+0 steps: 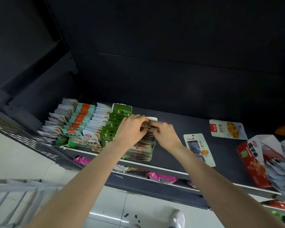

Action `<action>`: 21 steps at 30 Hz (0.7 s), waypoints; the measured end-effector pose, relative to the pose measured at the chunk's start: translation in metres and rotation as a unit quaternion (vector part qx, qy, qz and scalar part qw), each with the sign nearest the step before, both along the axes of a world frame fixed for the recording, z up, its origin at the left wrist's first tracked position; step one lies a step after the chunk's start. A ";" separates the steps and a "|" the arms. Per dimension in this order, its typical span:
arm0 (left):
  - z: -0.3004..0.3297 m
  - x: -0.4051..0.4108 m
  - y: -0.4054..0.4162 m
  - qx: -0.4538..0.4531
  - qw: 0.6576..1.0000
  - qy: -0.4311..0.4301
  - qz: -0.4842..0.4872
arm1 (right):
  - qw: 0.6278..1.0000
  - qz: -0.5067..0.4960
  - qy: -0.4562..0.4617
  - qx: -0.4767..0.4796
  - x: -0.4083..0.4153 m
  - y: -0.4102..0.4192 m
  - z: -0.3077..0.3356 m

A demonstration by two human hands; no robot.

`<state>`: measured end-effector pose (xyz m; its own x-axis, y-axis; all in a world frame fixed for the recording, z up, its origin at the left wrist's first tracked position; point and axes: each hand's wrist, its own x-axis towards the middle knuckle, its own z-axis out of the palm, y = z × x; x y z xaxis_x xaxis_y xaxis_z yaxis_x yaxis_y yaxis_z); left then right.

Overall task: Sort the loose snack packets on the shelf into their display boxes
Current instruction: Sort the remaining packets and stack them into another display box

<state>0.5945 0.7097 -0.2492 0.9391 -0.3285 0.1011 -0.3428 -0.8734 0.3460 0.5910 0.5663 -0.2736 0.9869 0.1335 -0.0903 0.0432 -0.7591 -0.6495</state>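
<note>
Both hands meet over the display box (142,145) of pale packets, just right of the green packet row (113,127). Left hand (130,129) and right hand (165,134) — fingers curled — pinch 1 packet (147,125) between them; 2 loose packets (199,148) lie farther right on the shelf (174,129).

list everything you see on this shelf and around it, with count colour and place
dark metal shelf: one, grey-black, centre
rows of upright snack packets: several rows, white, teal-orange and green, shelf's left end
cardboard display box of pale packets: one, at the shelf's front edge, under the hands
flat white snack packets: two, loose, on the shelf right of the hands
red cardboard display box: one, red, far right, tilted
pink packets: a few, lower shelf
tiled floor: pale, below
left hand: grips packets over the box
right hand: grips the same packets
</note>
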 end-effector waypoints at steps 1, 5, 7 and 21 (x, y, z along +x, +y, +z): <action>-0.003 -0.001 -0.005 0.014 1.000 -0.010 -0.003 | 0.999 -0.030 -0.019 0.029 -0.005 -0.009 0.003; -0.010 -0.008 -0.049 0.007 0.995 -0.051 -0.084 | 0.987 -0.152 -0.019 0.046 -0.012 -0.062 -0.011; -0.020 -0.011 -0.080 -0.003 0.993 -0.004 -0.119 | 0.983 -0.178 0.046 -0.003 -0.011 -0.089 -0.032; -0.143 0.021 -0.140 0.063 0.918 0.387 0.052 | 0.925 -0.177 0.235 -0.242 -0.011 -0.140 -0.147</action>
